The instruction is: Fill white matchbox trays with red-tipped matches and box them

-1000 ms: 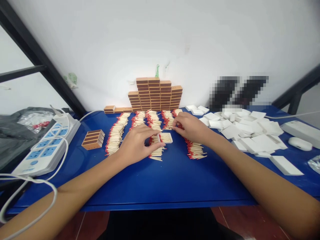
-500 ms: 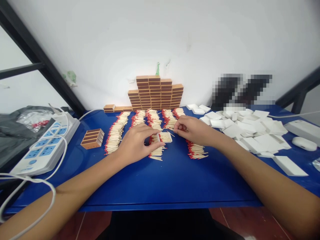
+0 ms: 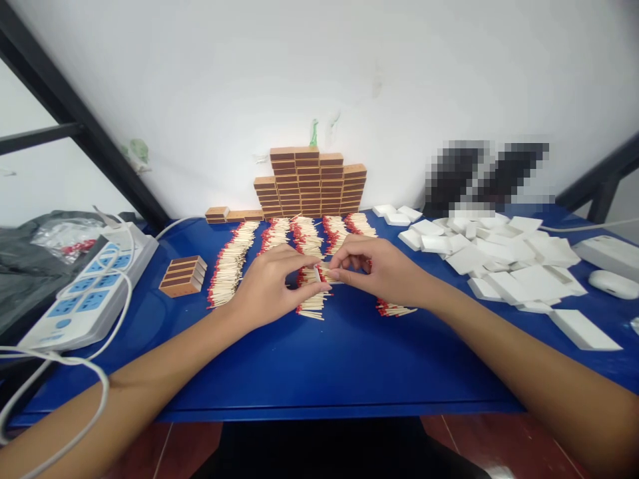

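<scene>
My left hand (image 3: 267,283) grips a small white matchbox tray (image 3: 317,273) at its left end, thumb on the near side and fingers on the far side. Red-headed matches lie inside the tray. Over the tray's right part, my right hand (image 3: 377,266) has thumb and fingertips pinched on matches (image 3: 325,271); how many is hidden. Around both hands, loose matches (image 3: 233,263) lie in long rows on the blue table (image 3: 319,372). One row (image 3: 312,308) passes beneath the tray, and another pile (image 3: 394,309) lies partly behind my right hand.
Brown matchboxes (image 3: 309,183) are stacked against the wall. A few more matchboxes (image 3: 183,276) stand at the left, near a white power strip (image 3: 94,286) with looping cables. White empty trays (image 3: 504,256) are heaped at the right, beside a white rounded case (image 3: 613,284).
My right hand has moved left from beside the match rows to the tray, its fingertips now over the tray's matches. My left hand keeps its hold on the tray.
</scene>
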Available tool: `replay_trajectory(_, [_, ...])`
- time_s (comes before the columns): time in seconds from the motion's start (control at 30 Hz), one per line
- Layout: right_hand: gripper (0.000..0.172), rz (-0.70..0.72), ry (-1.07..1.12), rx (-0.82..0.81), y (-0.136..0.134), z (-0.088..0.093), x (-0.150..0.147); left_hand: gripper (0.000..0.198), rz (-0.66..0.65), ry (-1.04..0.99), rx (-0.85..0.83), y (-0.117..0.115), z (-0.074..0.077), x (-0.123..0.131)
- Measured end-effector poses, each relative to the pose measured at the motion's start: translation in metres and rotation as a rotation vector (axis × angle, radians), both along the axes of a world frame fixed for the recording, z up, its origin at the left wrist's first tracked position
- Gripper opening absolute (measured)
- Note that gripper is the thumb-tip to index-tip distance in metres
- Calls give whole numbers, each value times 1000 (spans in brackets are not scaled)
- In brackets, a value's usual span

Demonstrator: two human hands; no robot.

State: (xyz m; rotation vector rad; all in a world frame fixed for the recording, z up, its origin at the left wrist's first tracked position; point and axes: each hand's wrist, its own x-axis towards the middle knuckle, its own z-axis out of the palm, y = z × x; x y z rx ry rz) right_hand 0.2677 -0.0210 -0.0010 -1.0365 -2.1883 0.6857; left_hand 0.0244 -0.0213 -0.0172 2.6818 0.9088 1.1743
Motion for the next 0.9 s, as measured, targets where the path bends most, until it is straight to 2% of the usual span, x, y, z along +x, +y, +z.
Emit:
replay_trajectory(0.27, [8,-20,-28,158,3,-5,4,33,20,27,-26,1,-1,-1])
replay_trajectory(0.5, [7,-105,-54,195,6,-5,8,35,34,15,2,1,0,-1])
replay_trajectory(0.63, [13,-195,-173,205,13,-9,13,35,135,10,29,3,1,-3])
replay_trajectory(0.73, [16,-175,-296,193,16,-14,13,35,210,-6,33,5,3,-4])
replay_trajectory(0.9, [13,-185,-417,192,22,-22,10,35,225,-39,31,4,6,-4])
